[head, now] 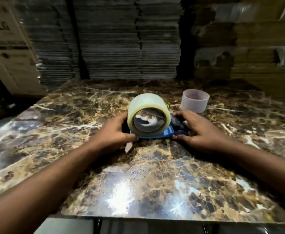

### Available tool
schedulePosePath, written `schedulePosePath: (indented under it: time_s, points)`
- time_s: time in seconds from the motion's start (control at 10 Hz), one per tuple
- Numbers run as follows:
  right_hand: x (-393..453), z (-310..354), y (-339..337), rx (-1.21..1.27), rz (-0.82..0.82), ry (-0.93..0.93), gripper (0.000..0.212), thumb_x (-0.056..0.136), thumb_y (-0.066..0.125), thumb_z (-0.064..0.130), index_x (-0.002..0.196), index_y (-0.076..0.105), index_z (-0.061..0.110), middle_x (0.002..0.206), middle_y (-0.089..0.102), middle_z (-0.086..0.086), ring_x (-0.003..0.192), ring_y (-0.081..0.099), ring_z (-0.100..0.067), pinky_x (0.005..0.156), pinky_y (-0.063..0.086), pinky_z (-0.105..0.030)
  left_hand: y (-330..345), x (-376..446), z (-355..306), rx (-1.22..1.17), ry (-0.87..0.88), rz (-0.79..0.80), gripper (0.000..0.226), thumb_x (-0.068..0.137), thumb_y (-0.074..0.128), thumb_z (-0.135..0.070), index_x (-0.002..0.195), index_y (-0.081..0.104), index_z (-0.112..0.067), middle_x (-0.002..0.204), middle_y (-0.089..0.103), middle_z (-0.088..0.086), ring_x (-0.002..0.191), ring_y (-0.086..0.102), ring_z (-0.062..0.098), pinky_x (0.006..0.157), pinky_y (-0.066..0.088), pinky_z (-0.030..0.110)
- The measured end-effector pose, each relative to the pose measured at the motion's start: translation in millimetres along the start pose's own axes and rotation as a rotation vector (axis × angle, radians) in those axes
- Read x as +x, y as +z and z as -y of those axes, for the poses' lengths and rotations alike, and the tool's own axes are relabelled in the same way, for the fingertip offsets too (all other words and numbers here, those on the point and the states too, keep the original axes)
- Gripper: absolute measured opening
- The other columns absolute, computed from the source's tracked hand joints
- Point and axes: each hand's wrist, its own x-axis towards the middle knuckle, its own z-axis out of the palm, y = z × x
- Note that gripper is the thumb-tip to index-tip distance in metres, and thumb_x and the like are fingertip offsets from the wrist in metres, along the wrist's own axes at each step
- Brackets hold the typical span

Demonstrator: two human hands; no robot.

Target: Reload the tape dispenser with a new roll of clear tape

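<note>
A full roll of clear tape [147, 105] stands on edge over the blue tape dispenser [168, 132], its cardboard core facing me. My left hand [117, 132] grips the roll from the left, thumb at its lower edge. The dispenser's dark handle end is held by my right hand [195, 130], fingers curled over it. An empty tape core [194, 100] stands upright on the marble table [146, 183], behind my right hand. A small white scrap [128, 147] shows under my left hand.
Tall stacks of flattened cardboard [108, 39] rise behind the table. A white printed carton [6, 48] leans at the far left. More cartons [256, 48] are piled at the right. The table's near edge [155, 218] runs across the bottom.
</note>
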Motion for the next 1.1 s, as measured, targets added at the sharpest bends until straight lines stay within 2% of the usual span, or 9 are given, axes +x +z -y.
schedulePosePath:
  time_s: [0.2,0.3,0.5,0.6,0.7,0.8,0.9,1.0,1.1]
  points:
    - [-1.7,-1.7,-0.7,0.011,0.012,-0.015,0.063,0.078,0.075,0.042,0.134,0.049,0.027,0.126,0.057,0.009,0.114,0.052,-0.008,0.098,0.047,-0.036,2.4,-5.7,-0.4,0.041,-0.035,-0.032,0.064,0.056,0.068,-0.045,0.117,0.053,-0.053,0.114,0.067,-0.018,0.104,0.064,0.004,0.093,0.052,0.04]
    - [-3.3,-1.9,-0.8,-0.02,0.021,-0.025,0.069,0.078,0.066,0.054,0.139,0.044,0.028,0.131,0.055,0.01,0.116,0.053,-0.009,0.095,0.048,-0.034,4.3,-8.5,0.0,0.057,-0.059,-0.038,0.063,0.057,0.072,-0.038,0.115,0.053,-0.053,0.112,0.066,-0.016,0.101,0.064,0.007,0.088,0.053,0.043]
    - [-3.2,3.7,-0.7,-0.173,0.083,0.01,0.073,0.079,0.059,0.055,0.138,0.043,0.016,0.126,0.055,-0.002,0.109,0.055,-0.024,0.091,0.048,-0.038,2.1,-2.5,1.5,0.121,-0.056,-0.057,0.062,0.062,0.075,-0.027,0.121,0.057,-0.027,0.109,0.066,-0.003,0.1,0.064,0.021,0.079,0.054,0.044]
    - [-3.2,10.0,-10.7,-0.161,0.117,0.04,0.072,0.078,0.064,0.051,0.136,0.043,0.013,0.129,0.053,-0.006,0.112,0.053,-0.026,0.095,0.046,-0.038,0.0,0.1,-8.9,0.115,-0.079,-0.047,0.059,0.061,0.074,-0.022,0.119,0.061,-0.019,0.106,0.066,0.001,0.099,0.064,0.021,0.079,0.054,0.039]
    - [-0.8,18.7,-21.5,-0.14,0.18,0.098,0.073,0.078,0.067,0.05,0.136,0.045,0.011,0.131,0.053,-0.009,0.115,0.051,-0.025,0.096,0.042,-0.035,-2.3,-0.4,-17.5,0.103,-0.121,0.0,0.063,0.061,0.075,-0.021,0.122,0.06,-0.021,0.11,0.066,-0.001,0.103,0.063,0.018,0.082,0.053,0.036]
    - [5.1,29.2,-32.9,-0.049,0.29,0.218,0.073,0.076,0.065,0.051,0.135,0.046,0.013,0.129,0.051,-0.005,0.112,0.053,-0.025,0.095,0.045,-0.035,-12.6,2.9,-41.6,-0.043,-0.266,0.035,0.067,0.055,0.081,-0.024,0.119,0.06,-0.031,0.114,0.068,-0.006,0.107,0.064,0.005,0.087,0.054,0.027]
    - [22.0,48.2,-56.0,0.005,0.466,0.325,0.065,0.073,0.067,0.045,0.128,0.048,0.015,0.123,0.051,-0.004,0.107,0.058,-0.027,0.088,0.049,-0.037,-32.7,8.6,-69.3,-0.116,-0.398,0.183,0.072,0.049,0.073,-0.037,0.118,0.054,-0.028,0.115,0.065,-0.009,0.105,0.061,-0.01,0.088,0.048,0.013]
    - [51.3,60.4,-75.8,0.103,0.615,0.419,0.045,0.074,0.071,0.034,0.111,0.06,0.012,0.109,0.061,-0.008,0.105,0.061,-0.027,0.079,0.046,-0.03,-59.0,27.9,-87.9,0.012,-0.52,0.396,0.089,0.045,0.065,-0.041,0.128,0.05,-0.012,0.122,0.062,0.002,0.115,0.058,0.013,0.081,0.041,0.013]
    - [79.9,71.9,-104.1,0.154,0.543,0.502,0.021,0.075,0.062,0.029,0.088,0.059,0.012,0.087,0.061,-0.005,0.098,0.063,-0.03,0.067,0.038,-0.032,-88.8,48.7,-109.7,0.154,-0.531,0.496,0.086,0.069,0.065,-0.036,0.143,0.037,-0.003,0.144,0.05,0.014,0.13,0.05,0.021,0.094,0.037,0.02]
